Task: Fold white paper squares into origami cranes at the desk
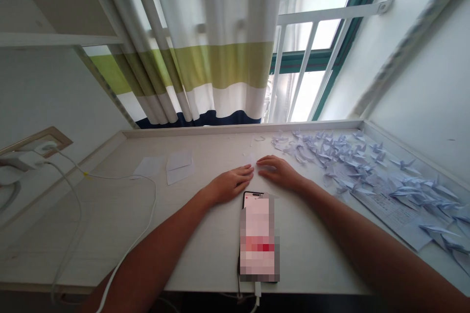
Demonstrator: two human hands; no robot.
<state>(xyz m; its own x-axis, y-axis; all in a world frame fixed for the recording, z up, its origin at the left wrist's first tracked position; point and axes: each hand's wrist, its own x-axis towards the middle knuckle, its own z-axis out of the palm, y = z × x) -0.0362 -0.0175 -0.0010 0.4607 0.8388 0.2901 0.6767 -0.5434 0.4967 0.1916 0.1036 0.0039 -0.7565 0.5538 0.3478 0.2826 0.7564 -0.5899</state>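
Observation:
My left hand [232, 183] lies on the white table with its fingers stretched out flat, the tips at a small piece of white paper [251, 158]. Facing it, my right hand [278, 171] rests with bent fingers and the thumb apart, its fingertips close to the same paper's right side. The paper is pale against the table and partly covered, so its folds cannot be made out. Just below the hands lies a phone [259, 234] with its screen lit and blurred. To the right of my right hand spreads a heap of folded white paper cranes [330, 151].
Loose white paper sheets [179, 167] lie left of my hands. A printed sheet [392, 210] sits under some cranes. A white cable [154, 195] runs from the wall socket [47, 145] across my left forearm. Behind the table's raised rim [220, 130] hang curtains [223, 58].

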